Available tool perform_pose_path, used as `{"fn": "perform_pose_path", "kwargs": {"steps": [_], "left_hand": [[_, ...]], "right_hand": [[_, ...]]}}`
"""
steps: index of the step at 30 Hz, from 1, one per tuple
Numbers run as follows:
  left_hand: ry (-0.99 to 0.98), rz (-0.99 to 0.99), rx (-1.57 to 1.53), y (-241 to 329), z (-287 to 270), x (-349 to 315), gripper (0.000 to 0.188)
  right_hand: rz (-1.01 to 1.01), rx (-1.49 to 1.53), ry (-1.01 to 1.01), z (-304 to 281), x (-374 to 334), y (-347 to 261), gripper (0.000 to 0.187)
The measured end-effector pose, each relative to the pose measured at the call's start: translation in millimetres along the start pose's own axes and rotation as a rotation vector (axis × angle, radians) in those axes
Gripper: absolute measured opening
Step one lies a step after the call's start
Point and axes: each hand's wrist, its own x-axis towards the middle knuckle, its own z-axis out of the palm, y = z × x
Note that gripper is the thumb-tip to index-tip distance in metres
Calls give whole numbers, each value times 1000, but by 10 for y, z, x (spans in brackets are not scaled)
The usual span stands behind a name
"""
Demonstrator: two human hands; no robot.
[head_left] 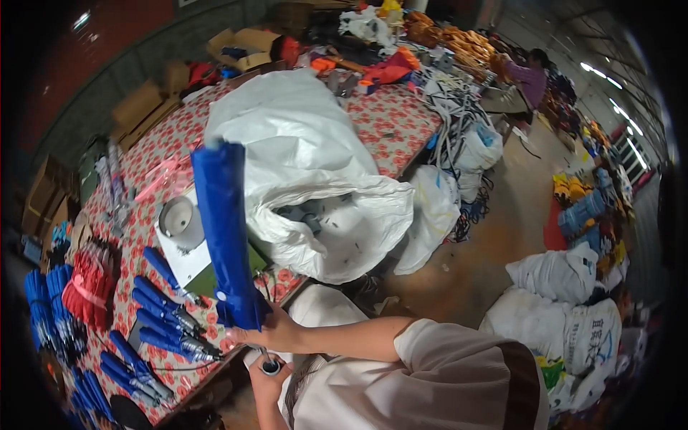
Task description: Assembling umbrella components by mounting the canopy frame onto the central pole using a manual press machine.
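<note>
A blue folded umbrella (223,222) stands nearly upright before me, its cloth gathered close along its length. My right hand (264,331) is closed around its lower part. Just below, my left hand (271,383) grips the umbrella's lower end, where a dark round piece (271,367) shows between thumb and fingers. Behind the umbrella is a white and green device (190,261) with a round metal dish (179,217) on top. Several more folded blue umbrellas (163,304) with silver shafts lie on the table next to my hands.
The table has a red-flowered cover (390,118). A large open white sack (294,129) lies across it. Bundled red umbrellas (93,283) and blue bundles (50,301) sit at the left. Filled white bags (552,322) rest on the right. A person (527,79) is far back right.
</note>
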Motion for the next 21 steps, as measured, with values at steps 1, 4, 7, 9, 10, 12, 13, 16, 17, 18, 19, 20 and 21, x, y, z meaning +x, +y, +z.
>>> {"fn": "perform_pose_path", "kwargs": {"steps": [1,4,7,9,10,12,13,16,17,18,19,20,21], "left_hand": [[-19,7,7,-42,3,1,34],[-55,50,-122,-134,7,-45,40],[-36,104,-251,-160,61,-62,42],[2,184,-420,-165,142,-84,43],[22,224,-504,-158,166,-98,43],[41,185,-505,-95,202,-82,44],[67,143,-510,-44,218,-92,44],[135,64,-520,149,250,-127,44],[131,56,-526,245,256,-140,44],[125,45,-533,342,268,-159,44],[121,34,-540,417,268,-178,44],[117,24,-546,446,245,-202,45],[131,26,-546,424,221,-209,45]], "right_hand": [[-12,-1,17,-15,0,-27,27],[177,420,-355,2,-10,-35,28],[267,517,-559,-12,18,-18,32],[311,431,-693,-61,43,3,36],[332,386,-759,-62,51,11,38],[295,329,-697,-25,25,17,39],[264,273,-639,21,-9,27,39],[206,163,-539,115,-51,42,40],[209,164,-509,137,-58,43,40],[214,165,-477,151,-78,43,40],[219,166,-446,167,-96,45,41],[224,168,-415,191,-104,53,41],[234,159,-367,207,-106,87,40]]}}
